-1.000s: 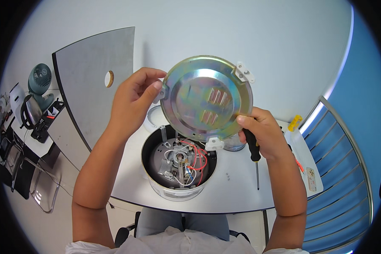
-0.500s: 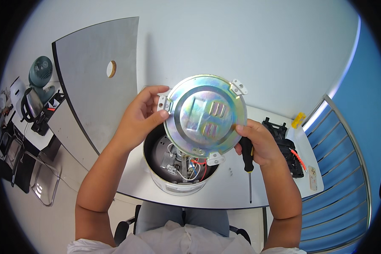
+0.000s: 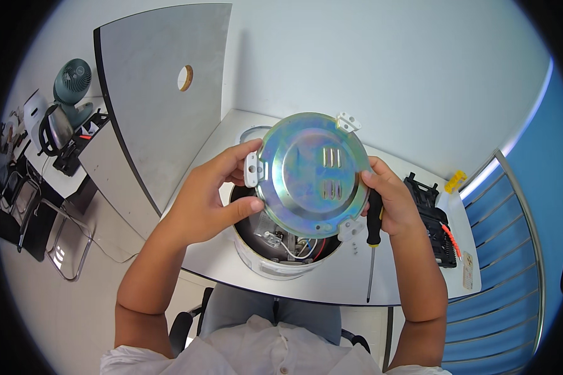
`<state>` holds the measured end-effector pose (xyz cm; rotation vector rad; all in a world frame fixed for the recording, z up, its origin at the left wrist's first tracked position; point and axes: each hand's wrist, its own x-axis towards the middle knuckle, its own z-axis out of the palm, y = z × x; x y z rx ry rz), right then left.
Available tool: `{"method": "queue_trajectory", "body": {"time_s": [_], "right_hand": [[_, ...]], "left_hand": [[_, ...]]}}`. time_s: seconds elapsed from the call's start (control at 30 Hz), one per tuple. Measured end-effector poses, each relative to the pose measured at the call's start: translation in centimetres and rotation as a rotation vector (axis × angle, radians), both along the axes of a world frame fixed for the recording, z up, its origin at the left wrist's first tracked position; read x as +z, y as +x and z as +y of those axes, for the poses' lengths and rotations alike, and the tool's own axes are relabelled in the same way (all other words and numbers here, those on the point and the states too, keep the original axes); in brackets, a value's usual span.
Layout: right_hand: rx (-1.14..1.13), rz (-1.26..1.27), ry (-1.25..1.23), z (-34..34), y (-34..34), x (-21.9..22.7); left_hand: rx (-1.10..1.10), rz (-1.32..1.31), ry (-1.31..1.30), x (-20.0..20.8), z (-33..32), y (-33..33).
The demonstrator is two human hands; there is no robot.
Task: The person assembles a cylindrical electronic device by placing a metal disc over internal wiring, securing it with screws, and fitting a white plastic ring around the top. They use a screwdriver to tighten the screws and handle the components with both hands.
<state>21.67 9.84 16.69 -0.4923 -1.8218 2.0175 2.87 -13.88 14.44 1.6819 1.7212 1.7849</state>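
White tabletop against a pale wall, grey divider off to the left. Shiny metal disc is up in the air over the round housing, tilted face toward the head, with some wires peeking out below it. It's a circle, so no real long axis, and it sits right between the two hands, neither one clearly nearer. Right hand has the right rim pinched between thumb and fingers, plus a black-handled screwdriver tucked in there, shaft hanging down. Left hand has thumb and fingers spread around the white tab on the left rim; can't tell if it's actually gripping. Both forearms angle inward from below.
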Motion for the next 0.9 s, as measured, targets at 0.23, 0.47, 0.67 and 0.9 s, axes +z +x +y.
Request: {"method": "queue_trajectory", "body": {"time_s": [0.23, 0.47, 0.67, 0.9], "right_hand": [[0.007, -0.078, 0.066, -1.7, -0.5, -0.1], [0.023, -0.162, 0.352, -3.6, -0.8, 0.6], [0.035, -0.232, 0.524, -3.0, -1.5, 2.2], [0.053, -0.426, 0.732, -3.3, -0.9, 1.9]], "left_hand": [[0.231, 0.296, 0.048, -2.5, -1.5, -0.8], [0.265, 0.153, 0.021, -4.6, -2.1, -1.7], [0.18, -0.015, 0.011, -3.5, -1.1, -2.2], [0.129, 0.009, 0.05, -5.5, -1.1, -2.4]]}}
